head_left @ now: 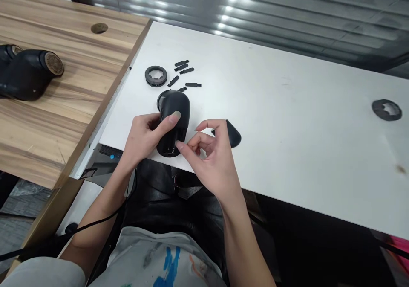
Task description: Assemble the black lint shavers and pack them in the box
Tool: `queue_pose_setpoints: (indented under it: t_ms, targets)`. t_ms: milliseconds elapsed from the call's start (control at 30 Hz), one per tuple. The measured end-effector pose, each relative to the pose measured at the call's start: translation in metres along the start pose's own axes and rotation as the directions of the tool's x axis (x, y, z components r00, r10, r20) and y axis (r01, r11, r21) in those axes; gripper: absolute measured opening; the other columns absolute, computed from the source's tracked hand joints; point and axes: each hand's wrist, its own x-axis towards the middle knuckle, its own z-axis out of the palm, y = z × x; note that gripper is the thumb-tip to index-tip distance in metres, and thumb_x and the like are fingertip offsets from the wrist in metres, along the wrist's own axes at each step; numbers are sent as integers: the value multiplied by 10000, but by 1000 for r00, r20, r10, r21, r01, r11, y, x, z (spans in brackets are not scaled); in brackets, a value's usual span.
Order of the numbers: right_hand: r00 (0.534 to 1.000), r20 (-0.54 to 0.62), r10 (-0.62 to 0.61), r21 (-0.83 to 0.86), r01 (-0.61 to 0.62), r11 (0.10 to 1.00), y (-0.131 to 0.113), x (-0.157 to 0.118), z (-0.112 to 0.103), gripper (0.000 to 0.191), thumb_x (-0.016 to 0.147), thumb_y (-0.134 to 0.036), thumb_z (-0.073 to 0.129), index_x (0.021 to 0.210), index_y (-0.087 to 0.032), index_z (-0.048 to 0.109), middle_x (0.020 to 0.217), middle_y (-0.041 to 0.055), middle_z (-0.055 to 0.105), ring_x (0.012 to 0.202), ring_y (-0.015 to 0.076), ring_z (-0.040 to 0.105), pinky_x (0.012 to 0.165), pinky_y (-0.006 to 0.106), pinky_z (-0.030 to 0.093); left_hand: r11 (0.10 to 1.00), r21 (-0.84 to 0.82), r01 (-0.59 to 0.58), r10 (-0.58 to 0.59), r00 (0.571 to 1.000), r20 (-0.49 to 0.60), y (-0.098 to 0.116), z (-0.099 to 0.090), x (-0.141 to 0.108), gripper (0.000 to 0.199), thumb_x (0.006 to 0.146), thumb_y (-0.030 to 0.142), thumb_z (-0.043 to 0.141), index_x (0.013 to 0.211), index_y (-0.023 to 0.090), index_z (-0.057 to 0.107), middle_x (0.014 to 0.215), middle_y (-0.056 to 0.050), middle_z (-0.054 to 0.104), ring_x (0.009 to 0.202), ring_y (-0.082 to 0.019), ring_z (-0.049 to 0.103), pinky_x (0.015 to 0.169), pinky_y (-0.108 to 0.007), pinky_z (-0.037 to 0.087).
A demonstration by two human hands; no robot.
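My left hand [145, 135] grips a black fabric shaver [175, 105] near the front edge of the white table, its thumb lying across the body. The lower end of the shaver faces me and has a recess with a small slot. My right hand [212, 155] has its thumb tip touching that recess, with the fingers bent and apart and nothing seen between them. Behind the right fingers lies a black curved cover [233, 134], partly hidden. Several small black brushes [187, 70] and a dark notched ring [156, 76] lie beyond the shaver.
Another dark ring [386, 109] lies at the right of the white table [303, 150]. On the wooden table [76, 56] at left are more black shavers [33, 73] with round mesh heads. A black cable [105, 216] crosses over my left forearm. Metal shutters stand behind.
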Motion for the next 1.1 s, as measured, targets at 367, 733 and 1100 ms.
queue_pose_setpoints:
  t_ms: [367,733,1100]
  targets:
    - [998,26,-48,74,46,996,24,4,-2,520,860,-491,888,1253,-293,610,728,-69,631,587,149,590,601,308,486,1000,10,-26,26,999,20,-3,-4,2,618,937,618,654,594,211,340,622,24,255,586,-112,242,518,-300,184]
    - [949,-18,-316,-201,306,931,27,-1,-2,304,1033,-515,679,1190,-257,652,781,-13,689,643,171,620,616,306,529,999,24,-36,37,998,-43,-7,-4,1,704,877,796,606,569,227,329,574,23,277,559,-113,260,501,-297,192]
    - [826,-69,-559,-819,273,504,59,7,-60,412,1095,-489,533,1368,-246,721,1399,170,671,1295,387,585,1010,614,566,975,-221,-30,-4,988,-155,-18,-3,7,701,837,863,624,622,204,515,570,-23,547,493,-154,523,451,-280,416]
